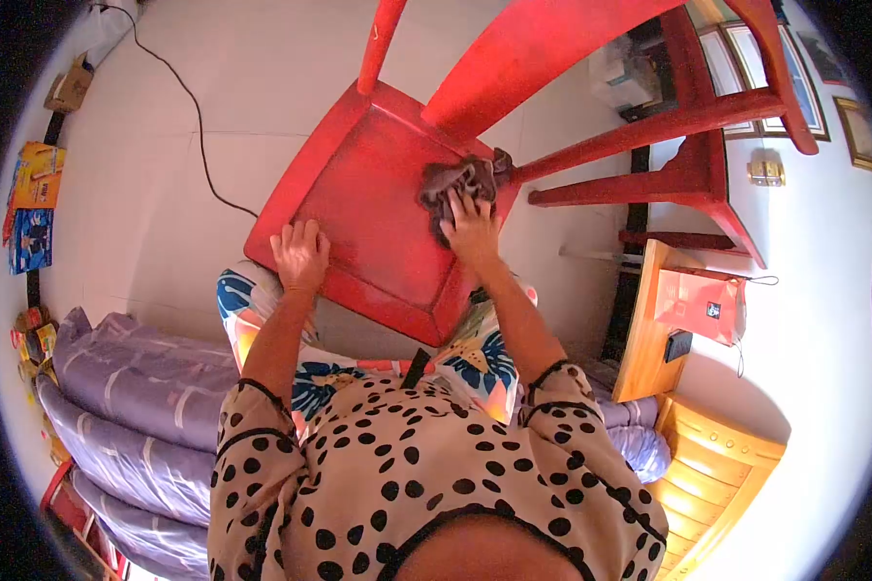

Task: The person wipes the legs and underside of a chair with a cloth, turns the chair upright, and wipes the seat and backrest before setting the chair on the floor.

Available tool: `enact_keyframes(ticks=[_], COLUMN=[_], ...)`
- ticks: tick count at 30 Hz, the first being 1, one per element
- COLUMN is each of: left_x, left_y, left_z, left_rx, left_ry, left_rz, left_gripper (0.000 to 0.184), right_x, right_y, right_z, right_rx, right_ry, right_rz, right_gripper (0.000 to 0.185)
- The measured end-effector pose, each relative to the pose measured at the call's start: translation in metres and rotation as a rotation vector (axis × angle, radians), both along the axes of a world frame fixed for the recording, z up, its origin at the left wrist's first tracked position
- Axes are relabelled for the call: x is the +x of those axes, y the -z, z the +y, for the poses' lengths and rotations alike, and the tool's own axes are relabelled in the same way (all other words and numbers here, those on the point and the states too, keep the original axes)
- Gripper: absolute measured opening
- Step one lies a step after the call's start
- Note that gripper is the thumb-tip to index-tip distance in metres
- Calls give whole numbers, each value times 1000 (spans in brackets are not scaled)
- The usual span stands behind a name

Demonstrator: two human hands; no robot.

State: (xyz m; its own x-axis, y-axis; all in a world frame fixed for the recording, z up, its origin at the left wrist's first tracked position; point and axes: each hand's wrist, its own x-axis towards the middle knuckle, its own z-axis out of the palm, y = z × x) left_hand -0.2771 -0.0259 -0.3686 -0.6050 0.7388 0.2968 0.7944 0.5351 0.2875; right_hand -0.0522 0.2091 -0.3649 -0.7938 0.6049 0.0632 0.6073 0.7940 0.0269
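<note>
Red-painted wooden chair (368,203): right in front of me over the pale tiled floor (233,68), its seat reaching between my knees, its broad curved back slat (523,73) on the far side; I cannot see its legs under the seat.
Right hand (473,229): fingers spread over a crumpled dark grey-brown cloth (446,184), holding it down against the seat.
Cloth: bunched toward the seat's right rear, near the foot of the slender red back post (591,150), one end bulging up beside it.
Left hand (301,256): laid on the seat's near left border, fingers slightly bent; whether the thumb grips underneath I cannot tell.
Bracing: I judge the left palm best used as a steady weight, since wiping pressure on one side could make the chair slide or turn.
Stroke: the seat calls for long, overlapping passes along the panel, with even pressure from flat fingers rather than fingertips alone.
Folding: a flatter pad would likely cover more than this loose bunch and let me turn a fresh face outward.
Seams: the dark line between panel and border, and the joints where slat and post meet the seat, deserve a fingertip pushed through the cloth.
Floor hazard: a thin black cable (201,126) runs close to the seat's left edge; best not to drag the chair over it.
</note>
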Motion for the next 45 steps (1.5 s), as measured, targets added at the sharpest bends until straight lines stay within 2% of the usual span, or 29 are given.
enact_keyframes(ticks=[5,8,12,15,19,23,26,27,30,32,33,37,40,45], left_x=[-3,-1,0,-2,-4,-4,-6,-6,-7,-8,-5,-5,-5,-2], left_y=[3,1,3,2,3,1,5,2,-5,1,-1,-7,-6,-1], left_z=[-1,1,0,-1,-2,-1,-1,-1,-2,-1,-2,4,2,3], left_rx=[10,27,0,-26,26,70,54,51,43,53,53,57,60,69], left_ry=[9,-1,5,6,24,16,0,-2,8,19,8,9,23,4], left_rz=[83,82,49,-6,22,33,49,26,-18,-14,-12,-10,-7,22], left_gripper=[12,12,12,13,13,15,13,13,13,12,12,11,12,13], right_x=[-56,-74,-63,-44,-34,-69,-112,-136,-184,-219,-218,-196,-177,-97], right_y=[-1,2,-1,-23,-24,-29,5,-7,1,7,9,-3,-14,-44], right_z=[39,36,41,47,45,40,42,33,30,31,30,47,56,68], right_rx=[-147,5,-20,-170,-293,-402,-324,-352,-378,-341,-323,-303,-259,-226], right_ry=[33,5,-54,81,122,248,4,73,-150,-115,-84,-268,-202,110], right_rz=[-97,-152,-32,-95,94,6,196,126,301,233,188,206,91,-133], right_gripper=[63,65,66,65,64,62,64,66,68,70,71,67,65,57])
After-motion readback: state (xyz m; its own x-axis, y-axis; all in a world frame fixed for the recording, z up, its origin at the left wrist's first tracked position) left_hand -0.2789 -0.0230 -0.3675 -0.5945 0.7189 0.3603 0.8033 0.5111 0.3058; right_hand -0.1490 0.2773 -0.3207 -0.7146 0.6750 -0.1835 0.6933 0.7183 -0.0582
